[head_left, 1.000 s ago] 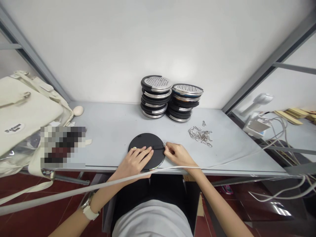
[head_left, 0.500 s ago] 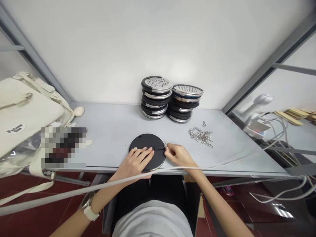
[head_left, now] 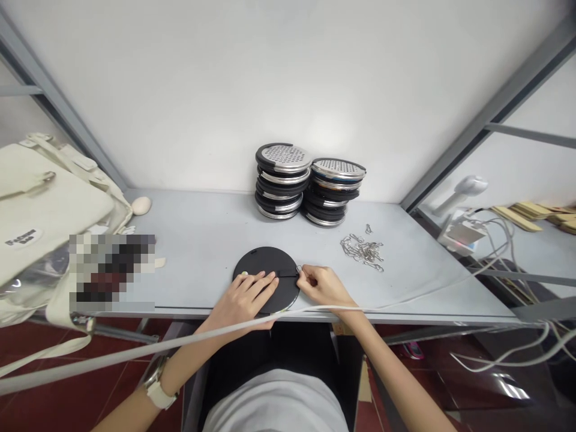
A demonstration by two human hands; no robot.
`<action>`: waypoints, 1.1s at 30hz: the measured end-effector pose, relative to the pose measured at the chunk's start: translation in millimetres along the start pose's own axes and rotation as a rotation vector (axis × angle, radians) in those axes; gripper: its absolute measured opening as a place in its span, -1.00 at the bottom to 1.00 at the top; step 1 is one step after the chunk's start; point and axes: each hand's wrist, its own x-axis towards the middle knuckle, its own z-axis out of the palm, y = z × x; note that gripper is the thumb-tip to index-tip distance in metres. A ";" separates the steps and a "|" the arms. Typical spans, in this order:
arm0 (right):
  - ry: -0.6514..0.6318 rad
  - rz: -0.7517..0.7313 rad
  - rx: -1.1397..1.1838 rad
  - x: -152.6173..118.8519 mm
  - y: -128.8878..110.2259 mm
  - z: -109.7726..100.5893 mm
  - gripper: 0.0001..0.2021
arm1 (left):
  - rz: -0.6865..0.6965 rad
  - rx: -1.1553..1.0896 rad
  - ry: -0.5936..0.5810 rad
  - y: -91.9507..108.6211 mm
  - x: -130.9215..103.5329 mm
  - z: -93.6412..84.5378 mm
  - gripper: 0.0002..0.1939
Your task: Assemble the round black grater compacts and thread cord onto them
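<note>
A round black disc (head_left: 265,259) lies flat near the front edge of the desk. My left hand (head_left: 246,295) rests on its lower left part, fingers stretched out flat over the surface. At the disc's right edge, beside a short black strap (head_left: 287,273), my right hand (head_left: 321,285) is closed in a pinch. A small metal ring (head_left: 299,269) shows at those fingertips; whatever else they cover is hidden. To the right of that hand lies a loose pile of small metal clips (head_left: 362,249), with a single clip (head_left: 368,228) just behind it.
Two stacks of round perforated metal discs with black rims, a left stack (head_left: 284,180) and a right stack (head_left: 333,191), stand by the wall. A cream bag (head_left: 54,192) and an egg-shaped object (head_left: 141,206) are at left. A white cable (head_left: 193,336) crosses over my forearms.
The view has shifted slightly. Both hands keep nearly the same place on the black disc, the left flat and the right pinching at its edge.
</note>
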 end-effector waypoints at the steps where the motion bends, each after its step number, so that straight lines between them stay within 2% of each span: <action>1: -0.001 0.000 -0.002 0.1 0.0 -0.1 -0.71 | -0.001 0.005 -0.014 -0.1 -0.5 0.3 -0.33; 4: -0.004 -0.004 -0.002 0.4 0.2 -0.2 -0.71 | -0.008 0.012 -0.027 -0.8 -1.7 1.5 -0.28; 12: 0.002 -0.025 0.000 0.7 0.2 -0.6 -0.71 | -0.002 -0.019 0.024 -1.4 -0.3 3.5 -0.33; 19: 0.027 -0.030 -0.021 0.3 0.7 1.6 -0.70 | -0.001 -0.015 0.015 -2.1 -1.2 3.7 -0.31; 27: 0.021 -0.043 -0.014 -0.2 0.6 0.7 -0.70 | 0.002 -0.025 0.017 -2.1 0.0 2.0 -0.38; 33: 0.014 -0.040 0.006 -0.3 0.9 0.4 -0.71 | -0.010 -0.010 0.006 -2.3 -1.3 4.8 -0.32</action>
